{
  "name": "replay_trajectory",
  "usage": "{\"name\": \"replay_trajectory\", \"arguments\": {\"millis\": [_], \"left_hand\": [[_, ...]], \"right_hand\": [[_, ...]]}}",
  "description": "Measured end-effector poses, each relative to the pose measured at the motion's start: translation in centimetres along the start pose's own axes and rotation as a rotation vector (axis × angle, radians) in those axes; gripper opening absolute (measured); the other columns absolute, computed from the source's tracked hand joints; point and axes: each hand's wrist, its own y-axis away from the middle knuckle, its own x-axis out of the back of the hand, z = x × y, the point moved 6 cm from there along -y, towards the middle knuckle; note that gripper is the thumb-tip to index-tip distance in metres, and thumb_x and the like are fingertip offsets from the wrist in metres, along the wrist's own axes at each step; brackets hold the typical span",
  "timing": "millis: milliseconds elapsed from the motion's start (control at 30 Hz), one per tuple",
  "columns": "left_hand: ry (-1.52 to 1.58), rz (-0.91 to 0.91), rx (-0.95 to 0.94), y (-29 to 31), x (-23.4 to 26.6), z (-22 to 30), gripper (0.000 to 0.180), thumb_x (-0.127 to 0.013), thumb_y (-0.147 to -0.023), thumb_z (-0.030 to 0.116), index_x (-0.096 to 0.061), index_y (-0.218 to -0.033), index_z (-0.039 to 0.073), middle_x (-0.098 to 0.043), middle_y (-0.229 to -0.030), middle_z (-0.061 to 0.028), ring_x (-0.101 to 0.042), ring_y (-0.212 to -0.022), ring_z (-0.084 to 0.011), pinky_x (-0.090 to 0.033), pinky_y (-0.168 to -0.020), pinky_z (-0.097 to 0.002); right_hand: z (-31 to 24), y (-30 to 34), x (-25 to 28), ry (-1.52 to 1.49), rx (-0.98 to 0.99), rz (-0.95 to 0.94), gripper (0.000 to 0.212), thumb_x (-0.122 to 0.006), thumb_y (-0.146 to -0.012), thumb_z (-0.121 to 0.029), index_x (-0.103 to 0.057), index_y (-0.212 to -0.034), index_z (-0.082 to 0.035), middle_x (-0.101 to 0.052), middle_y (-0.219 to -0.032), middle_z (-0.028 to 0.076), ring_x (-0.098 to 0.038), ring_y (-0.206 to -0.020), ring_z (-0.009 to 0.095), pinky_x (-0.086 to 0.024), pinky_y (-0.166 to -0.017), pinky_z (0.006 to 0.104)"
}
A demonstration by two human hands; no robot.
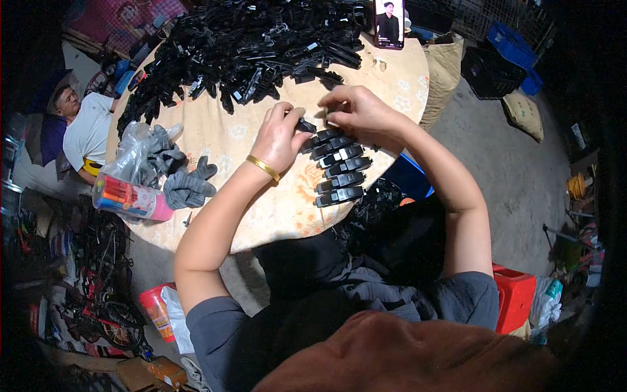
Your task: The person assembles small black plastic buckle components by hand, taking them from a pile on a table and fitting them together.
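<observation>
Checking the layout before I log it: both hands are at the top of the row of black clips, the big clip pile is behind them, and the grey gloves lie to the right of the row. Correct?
One detail is wrong. In the head view the grey gloves lie to the left of the row of black clips, beside a plastic bag. The rest holds: left hand and right hand meet at the row's top, with the clip pile behind.

Parts pile (pixel 255 52) at table (pixel 215 130) far edge; row of clips (pixel 338 166) near (front); gloves (pixel 186 179) left; phone (pixel 389 23) behind.

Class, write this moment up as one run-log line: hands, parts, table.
left hand: pinches small black part | right hand: at row of black clips | table: black parts heap, grey gloves
</observation>
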Motion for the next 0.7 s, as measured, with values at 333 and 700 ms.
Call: {"name": "replay_trajectory", "arguments": {"millis": [333,700], "left_hand": [[0.012,-0.084,0.081,-0.6,-0.7,-1.5,0.021,-0.07,-0.072,0.013,-0.067,-0.09,0.004,-0.06,-0.083,-0.0113,-0.053,-0.083,-0.0294,-0.043,-0.078,-0.0371],[0.097,-0.096,0.266,-0.3,-0.2,-2.8,0.02,-0.077,-0.063,0.013,-0.067,-0.076,0.001,-0.06,-0.074,-0.0116,-0.06,-0.069,-0.0243,-0.047,-0.064,-0.0332]], "right_hand": [[-1.9,0.4,0.5,0.51,0.068,-0.014,0.025,-0.071,-0.072,-0.015,-0.067,-0.094,-0.004,-0.06,-0.084,0.011,-0.057,-0.087,0.028,-0.047,-0.075,0.0368],[-2.3,0.1,-0.3,0.566,0.161,-0.072,0.024,-0.072,-0.067,-0.011,-0.068,-0.09,-0.004,-0.058,-0.081,0.01,-0.055,-0.085,0.028,-0.046,-0.074,0.0365]]}}
